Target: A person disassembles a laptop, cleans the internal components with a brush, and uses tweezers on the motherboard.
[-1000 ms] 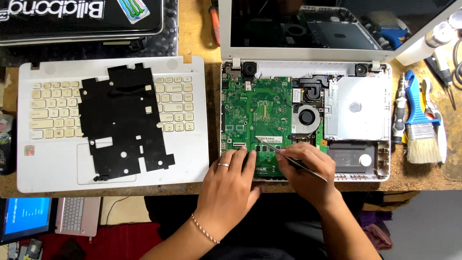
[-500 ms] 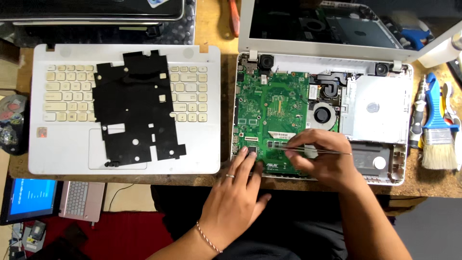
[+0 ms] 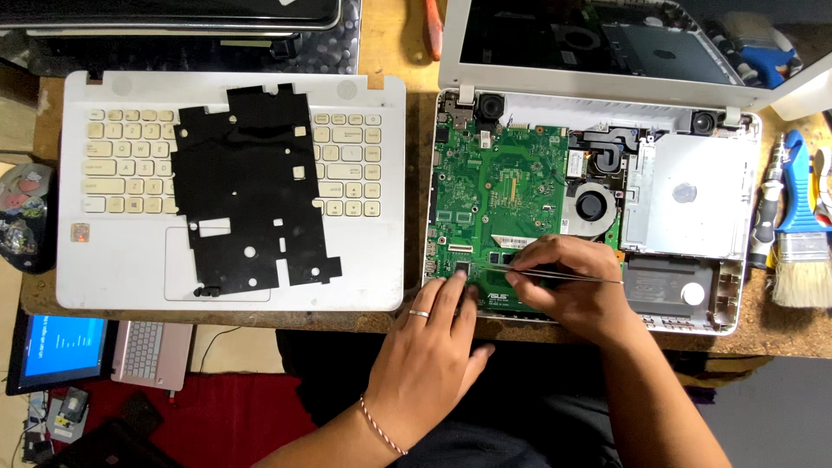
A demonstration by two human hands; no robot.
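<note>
Right hand [image 3: 568,286]: clenched round a pair of slim metal tweezers [image 3: 563,276], held nearly level, tips pointing toward the left hand, the shaft running out past the knuckles to the other side.

Left hand [image 3: 433,342]: released, holding nothing; fingers spread, fingertips [image 3: 459,276] pressed on the near edge of the green circuit board [image 3: 503,186], just beside the tweezer tips. A ring on one finger, a thin cord bracelet at the wrist.

Beneath both hands: opened white laptop base [image 3: 732,299], the circuit board filling the part under and beyond the hands.

Beyond the right hand: round cooling fan [image 3: 592,206] with a dark heat pipe above it; beside that, a silver metal drive cover [image 3: 685,195].

Farther beyond: the laptop's hinged lid [image 3: 607,82], tilted back.

Well off past the left hand: detached white keyboard panel [image 3: 121,251], lying flat, with a black perforated sheet [image 3: 247,191] resting on its keys.

Well off past the right hand: flat paintbrush [image 3: 802,234] with blue handle, at the edge of the wooden counter [image 3: 390,43], with a dark-handled tool alongside.
</note>
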